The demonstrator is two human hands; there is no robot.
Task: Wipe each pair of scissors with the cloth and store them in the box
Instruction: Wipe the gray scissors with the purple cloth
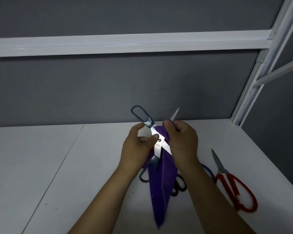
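Scissors with grey handles (156,141) are held splayed open at centre frame, left hand (137,146) pinching near the pivot to steady them, right hand (183,141) pinching the purple cloth (159,191) round one blade to wipe it; red-handled scissors (235,188) wait on the worktop (57,166), lower right.

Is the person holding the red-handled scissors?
No: the red-handled scissors lie on the table, apart from the right hand.

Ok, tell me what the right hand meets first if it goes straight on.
The right hand pinches the cloth over a blade of the scissors; beyond that, the way looks free up to the grey wall, though depth is unclear.
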